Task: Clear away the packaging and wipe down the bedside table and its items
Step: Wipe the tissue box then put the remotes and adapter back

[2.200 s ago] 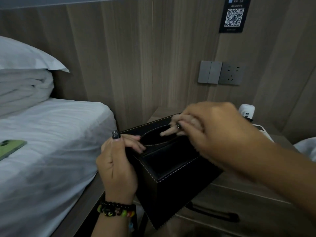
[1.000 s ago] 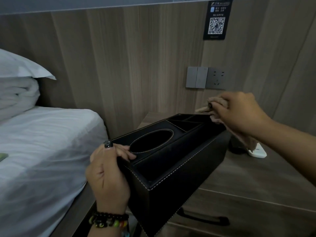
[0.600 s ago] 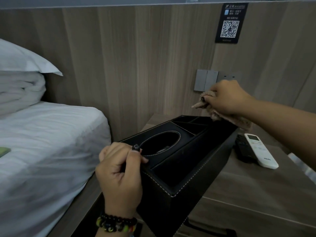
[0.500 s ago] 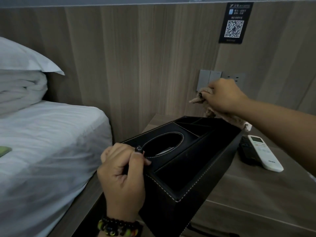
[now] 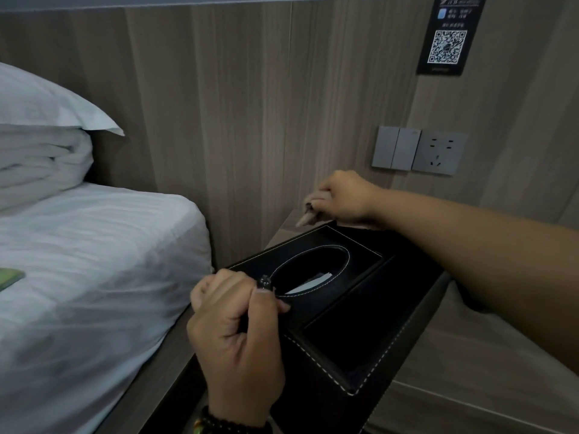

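Observation:
A black leather tissue box organizer [image 5: 360, 308] with white stitching and an oval slot is held above the wooden bedside table [image 5: 445, 355]. My left hand [image 5: 235, 336] grips its near left corner, thumb on the top edge. My right hand [image 5: 341, 198] is at the box's far corner, fingers curled round a beige cloth [image 5: 305, 219] that is mostly hidden under the hand. A white tissue shows inside the slot.
The white bed [image 5: 94, 277] with pillow and folded duvet lies on the left, a green phone [image 5: 9, 277] on it. Grey switches and a socket [image 5: 419, 150] and a QR sign [image 5: 448, 39] are on the wood wall panel. My right forearm hides the table's right side.
My right hand with the cloth moved left and down from near the switches to the box's far left corner. The remotes on the table are now hidden behind my right forearm.

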The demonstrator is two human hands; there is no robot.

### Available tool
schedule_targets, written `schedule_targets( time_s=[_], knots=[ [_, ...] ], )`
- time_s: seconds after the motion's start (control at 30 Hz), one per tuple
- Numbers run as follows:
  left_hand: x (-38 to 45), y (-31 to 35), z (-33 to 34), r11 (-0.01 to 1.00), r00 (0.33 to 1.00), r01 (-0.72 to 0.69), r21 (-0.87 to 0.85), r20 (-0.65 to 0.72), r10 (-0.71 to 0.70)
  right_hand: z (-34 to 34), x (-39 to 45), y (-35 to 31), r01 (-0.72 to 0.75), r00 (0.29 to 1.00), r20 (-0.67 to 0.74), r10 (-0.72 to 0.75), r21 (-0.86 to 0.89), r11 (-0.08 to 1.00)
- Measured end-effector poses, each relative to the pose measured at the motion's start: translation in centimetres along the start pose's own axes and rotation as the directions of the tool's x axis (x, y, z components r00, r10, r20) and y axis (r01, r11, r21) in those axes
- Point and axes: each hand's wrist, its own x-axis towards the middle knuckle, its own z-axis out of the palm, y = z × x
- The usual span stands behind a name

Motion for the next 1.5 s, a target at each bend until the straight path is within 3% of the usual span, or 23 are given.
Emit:
schedule_targets(
  time_s=[0.1, 0.2, 0.43, 0.67, 0.73, 0.8, 0.87, 0.93, 1.0, 1.1, 1.23, 1.5],
  knots=[
    [0.0, 0.1, 0.0, 1.000, 1.000, -0.006, 0.001, 0.009, 0.006, 0.0, -0.9, -1.2, 0.183, 0.979, 0.097, -0.180, -0.029, 0.983],
    [0.1, 0.0, -0.3, 1.000, 1.000, -0.008, -0.015, 0.014, 0.009, -0.7, -2.5, -0.9, 0.289, 0.956, 0.072, -0.285, -0.065, 0.955],
    [0.6, 0.1, -1.5, 0.993, 0.998, 0.050, -0.107, 0.046, -0.045, -2.8, -7.2, 1.5, 0.391, 0.919, -0.063, -0.390, 0.009, 0.920],
    [0.7, -0.1, -1.7, 0.989, 0.995, 0.069, -0.130, 0.076, -0.059, -5.9, -10.5, 2.1, 0.468, 0.883, 0.030, -0.468, -0.045, 0.882],
    [0.6, -0.1, -1.7, 0.988, 0.996, 0.062, -0.141, 0.080, -0.051, -7.2, -10.6, 2.6, 0.439, 0.895, -0.066, -0.441, -0.052, 0.897],
    [0.6, -0.1, -1.6, 0.987, 0.996, 0.062, -0.150, 0.079, -0.050, -8.4, -10.1, 3.4, 0.390, 0.878, -0.273, -0.394, -0.069, 0.918],
    [0.6, -0.1, -1.6, 0.986, 0.996, 0.065, -0.151, 0.075, -0.054, -9.2, -9.2, 3.9, 0.295, 0.838, -0.465, -0.286, -0.056, 0.954],
    [0.6, -0.1, -1.6, 0.988, 0.996, 0.055, -0.141, 0.074, -0.045, -9.0, -8.2, 3.9, 0.183, 0.829, -0.537, -0.159, -0.010, 0.983],
    [0.6, -0.2, -1.6, 0.989, 0.997, 0.042, -0.140, 0.076, -0.031, -7.2, -7.3, 4.1, 0.088, 0.882, -0.464, -0.081, -0.008, 0.996],
    [0.6, -0.3, -1.6, 0.988, 0.997, 0.040, -0.150, 0.078, -0.028, -3.3, -6.4, 4.7, -0.049, 0.987, -0.154, 0.041, -0.050, 0.998],
    [0.7, -0.3, -1.6, 0.990, 0.997, 0.032, -0.136, 0.077, -0.021, -2.1, -6.0, 5.6, -0.094, 0.995, -0.038, 0.095, 0.036, 0.995],
    [0.7, -0.4, -1.6, 0.989, 0.997, 0.033, -0.146, 0.080, -0.022, -4.4, -8.7, 3.6, 0.196, 0.980, 0.087, -0.180, -0.226, 0.954]
  ],
)
